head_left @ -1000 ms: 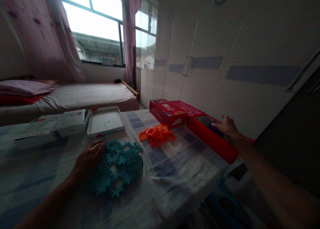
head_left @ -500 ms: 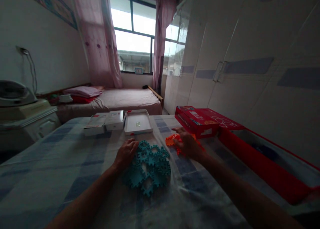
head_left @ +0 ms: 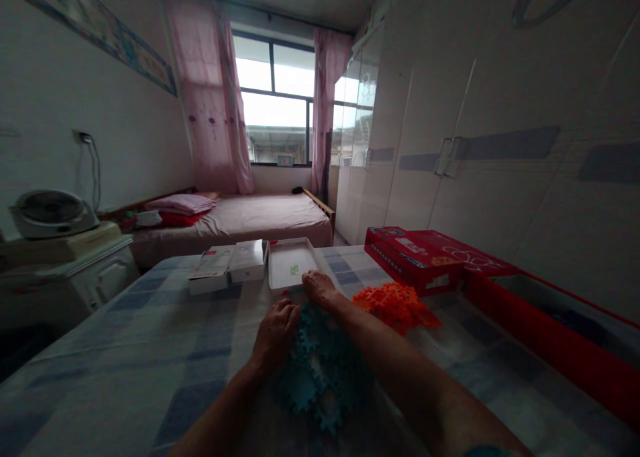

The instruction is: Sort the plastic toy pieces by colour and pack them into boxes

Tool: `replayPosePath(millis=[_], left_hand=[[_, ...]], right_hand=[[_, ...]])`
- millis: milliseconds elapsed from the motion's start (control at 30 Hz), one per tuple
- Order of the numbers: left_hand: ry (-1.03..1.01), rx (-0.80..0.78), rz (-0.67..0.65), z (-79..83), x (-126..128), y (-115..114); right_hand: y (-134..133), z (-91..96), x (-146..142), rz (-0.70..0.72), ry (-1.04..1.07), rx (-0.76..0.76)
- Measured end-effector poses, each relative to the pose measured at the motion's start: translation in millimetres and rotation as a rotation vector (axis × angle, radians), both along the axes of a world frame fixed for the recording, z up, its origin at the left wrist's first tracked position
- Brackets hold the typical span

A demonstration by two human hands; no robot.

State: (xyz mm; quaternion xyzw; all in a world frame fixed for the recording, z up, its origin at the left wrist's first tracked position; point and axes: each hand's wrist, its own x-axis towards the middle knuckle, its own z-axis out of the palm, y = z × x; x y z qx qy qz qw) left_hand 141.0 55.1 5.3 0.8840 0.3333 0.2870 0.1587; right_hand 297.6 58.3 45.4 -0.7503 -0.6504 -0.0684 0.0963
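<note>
A pile of teal interlocking plastic pieces lies on the checked tablecloth in front of me. My left hand rests on the pile's left edge with its fingers curled against the pieces. My right hand reaches across the pile's far edge, fingers bent down onto the cloth just short of a white tray. A heap of orange pieces lies to the right, untouched.
A closed red box and an open red box stand at the right. White cartons sit left of the tray. A bed, a fan on a cabinet and wardrobe doors surround the table.
My right hand has come from the open red box, over the orange heap, to the far edge of the teal pile. My left hand stayed on the pile; the view swung left.
</note>
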Motion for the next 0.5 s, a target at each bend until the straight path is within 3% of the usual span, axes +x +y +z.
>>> replayPosePath(millis=[100, 267, 367, 500], left_hand=[[-0.009, -0.031, 0.005, 1.6, 0.2, -1.0], [0.038, -0.015, 0.025, 0.0, -1.8, 1.3], [0.045, 0.009, -0.011, -8.6, -2.2, 9.8], [0.036, 0.023, -0.031, -16.1, -1.5, 18.4]], right_hand=[[-3.3, 13.6, -5.3, -0.088, -0.047, 0.113], [-35.6, 61.3, 11.6, -0.19, -0.069, 0.39], [-88.8, 88.9, 41.8, -0.254, 0.031, 0.639], [-205.3, 108.8, 88.3, -0.365, 0.357, 1.076]])
